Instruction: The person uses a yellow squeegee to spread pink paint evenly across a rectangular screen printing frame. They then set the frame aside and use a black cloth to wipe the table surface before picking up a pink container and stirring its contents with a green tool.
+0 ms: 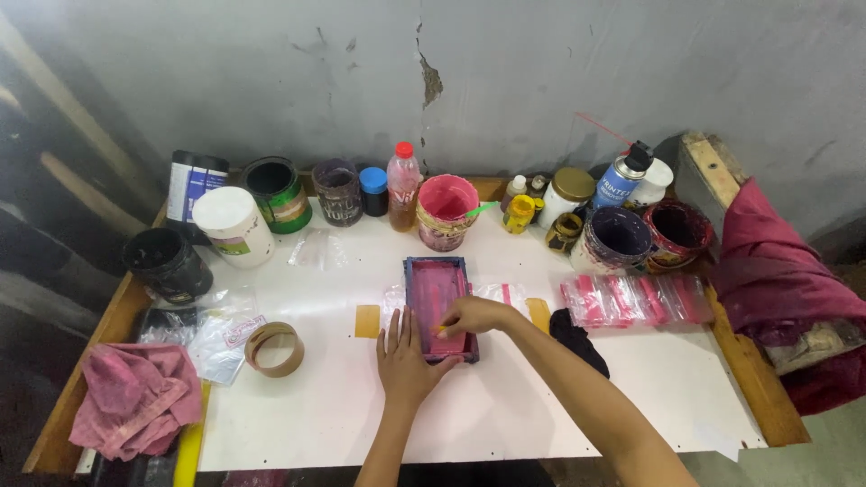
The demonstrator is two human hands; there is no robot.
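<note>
So we're looking at a small blue-framed printing screen [438, 307] coated in pink ink, lying flat near the middle of the white tabletop [505, 406]. Our left hand [406, 356] lies flat, fingers spread, pressing the frame's near-left edge. Our right hand [471, 316] is closed on a small squeegee [448, 331] inside the frame, mostly hidden by the fingers. Clear plastic pouches [507, 294] poke out from under the frame at 3 o'clock.

Risks, as we judge them: if the left palm eases off, the frame could slide and smear the print. Wet ink may get on our fingers. At 12 o'clock sits the open pink paint pot [446, 209], close enough to knock. Printed pouches [636, 299] at 3 o'clock and the black rag [577, 338] beside our forearm could catch a sleeve-less arm sweep.
</note>
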